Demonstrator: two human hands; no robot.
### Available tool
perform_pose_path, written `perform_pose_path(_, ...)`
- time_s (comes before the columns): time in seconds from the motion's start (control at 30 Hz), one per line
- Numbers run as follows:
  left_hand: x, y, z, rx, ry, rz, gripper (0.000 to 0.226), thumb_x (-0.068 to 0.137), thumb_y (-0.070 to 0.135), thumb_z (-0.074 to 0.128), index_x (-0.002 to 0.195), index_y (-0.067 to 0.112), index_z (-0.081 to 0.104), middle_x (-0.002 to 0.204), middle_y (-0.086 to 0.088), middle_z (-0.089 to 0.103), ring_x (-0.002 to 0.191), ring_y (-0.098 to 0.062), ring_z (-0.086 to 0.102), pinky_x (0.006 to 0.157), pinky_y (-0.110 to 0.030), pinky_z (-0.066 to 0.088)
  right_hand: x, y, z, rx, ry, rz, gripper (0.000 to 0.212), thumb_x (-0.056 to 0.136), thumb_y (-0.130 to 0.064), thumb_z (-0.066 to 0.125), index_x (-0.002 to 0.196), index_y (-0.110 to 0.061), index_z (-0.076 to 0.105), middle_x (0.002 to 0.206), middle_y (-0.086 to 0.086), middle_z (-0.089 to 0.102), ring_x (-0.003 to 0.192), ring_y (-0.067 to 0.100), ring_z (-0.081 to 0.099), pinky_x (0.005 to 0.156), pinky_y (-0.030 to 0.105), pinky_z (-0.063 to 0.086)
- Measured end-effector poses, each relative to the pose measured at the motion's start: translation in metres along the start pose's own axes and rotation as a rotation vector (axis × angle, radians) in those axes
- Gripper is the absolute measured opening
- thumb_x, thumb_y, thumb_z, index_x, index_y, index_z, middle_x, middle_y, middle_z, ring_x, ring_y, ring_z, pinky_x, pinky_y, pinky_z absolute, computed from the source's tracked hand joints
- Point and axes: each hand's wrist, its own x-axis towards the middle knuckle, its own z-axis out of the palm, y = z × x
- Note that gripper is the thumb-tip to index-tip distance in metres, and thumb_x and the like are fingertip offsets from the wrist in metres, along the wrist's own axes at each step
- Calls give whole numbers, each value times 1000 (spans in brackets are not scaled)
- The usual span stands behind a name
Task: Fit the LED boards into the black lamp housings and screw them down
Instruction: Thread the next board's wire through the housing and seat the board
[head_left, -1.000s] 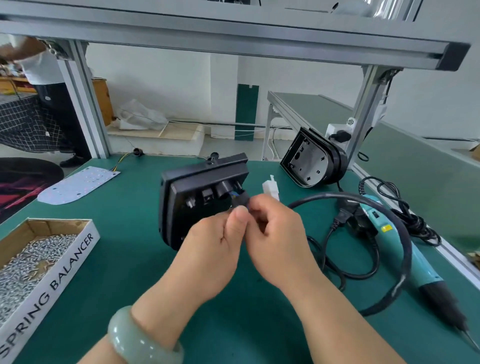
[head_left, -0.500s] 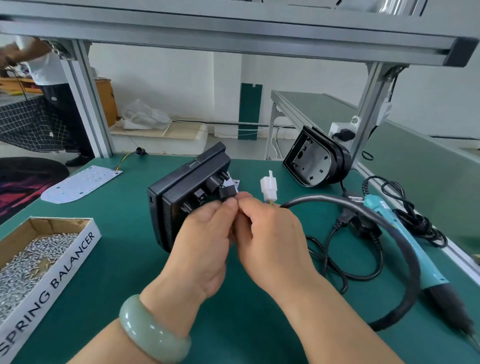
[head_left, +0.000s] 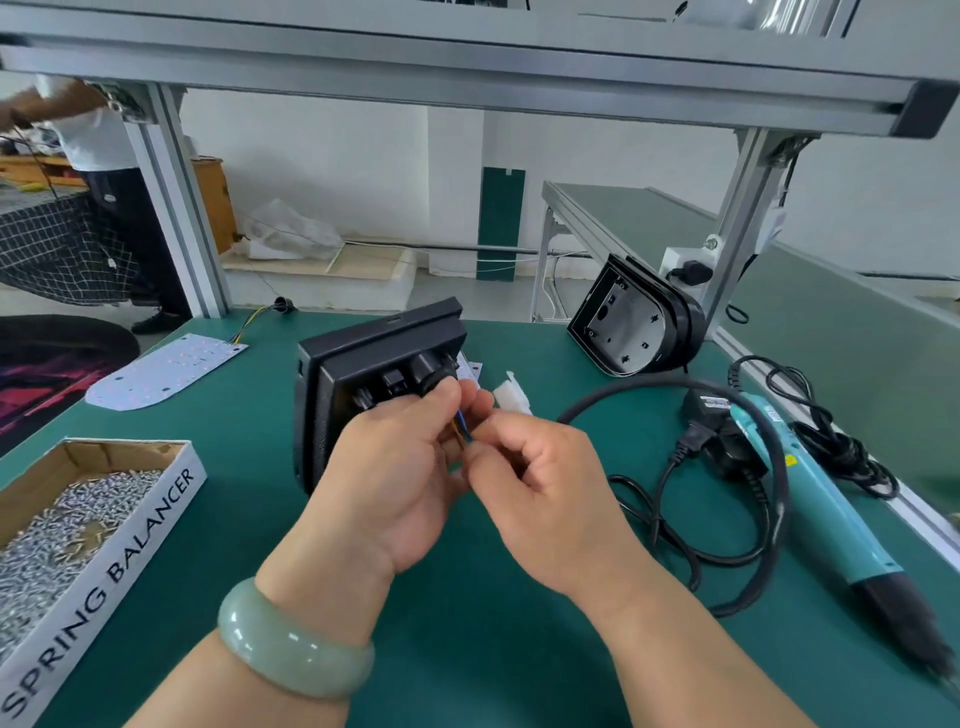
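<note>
— Where's the housing?
— Middle of the desk, on edge. My left hand pinches what seems a black plug on its back; my right hand pinches the coloured wires.
— The LED board?
— Far left corner.

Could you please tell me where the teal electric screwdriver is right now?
In the head view the teal electric screwdriver lies flat on the right of the green bench, beside the looped black cable, its dark tip towards the near edge.

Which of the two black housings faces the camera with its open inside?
The far housing beside the right frame post, untouched. The near housing shows its back, with left hand and right hand at its wires.
</note>
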Motion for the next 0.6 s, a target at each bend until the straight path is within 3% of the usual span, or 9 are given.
perform_pose_path(0.07,-1,-1,-4,108,-24,2,26,92,15,52,79,5,71,83,-10,71,76,-22,67,83,-44,53,1,4,3,-17,13,109,22,91,-29,60,74,-17,67,61,-17,61,59,3,57,55,23,37)
perform_pose_path(0.1,-2,-1,-6,150,-47,-5,22,93,16,51,88,4,69,88,-11,71,82,-23,67,86,-44,52,2,7,4,-46,15,140,15,93,-27,59,85,-21,70,70,-19,66,62,1,58,58,25,40)
perform_pose_path(0.17,-4,1,-10,257,-112,-34,24,93,19,51,100,3,67,97,-11,71,93,-23,66,90,-41,52,4,12,4,-116,32,170,17,96,-22,52,99,-28,68,64,-17,63,53,3,50,58,26,39)
perform_pose_path(0.27,-11,8,-17,589,-155,-36,24,93,26,54,98,10,71,105,-6,72,99,-18,69,82,-28,55,7,17,-3,-131,116,218,21,96,-19,48,88,-29,63,64,-12,66,51,4,47,57,24,38)
perform_pose_path(0.33,-19,16,-21,827,-138,95,20,89,34,62,88,18,75,91,2,76,84,-8,71,73,-20,55,9,17,-6,-70,159,268,24,97,-16,46,84,-31,59,79,-23,70,45,5,44,49,17,37)
perform_pose_path(0.43,-26,28,-25,960,101,595,22,71,50,69,74,29,72,63,11,69,52,2,58,51,-6,42,10,17,-9,73,194,379,25,98,-11,40,89,-27,56,87,-26,71,33,7,30,36,16,29)
perform_pose_path(0.5,-24,33,-27,1071,208,790,39,59,60,66,91,38,64,85,18,66,71,5,57,62,-3,40,10,16,-9,113,191,391,26,97,-7,38,93,-26,55,92,-26,71,31,6,29,35,15,27)
perform_pose_path(0.57,-20,29,-27,1206,130,704,79,52,62,68,125,40,48,114,24,57,100,8,53,82,-7,39,9,14,-8,107,166,360,24,94,-5,38,97,-24,52,96,-29,69,30,6,31,35,13,27)
perform_pose_path(0.6,-17,24,-26,1235,73,637,87,52,58,73,132,41,43,117,26,56,104,9,53,84,-6,37,8,13,-8,107,154,345,24,93,-4,40,98,-25,49,96,-30,68,30,5,33,36,13,28)
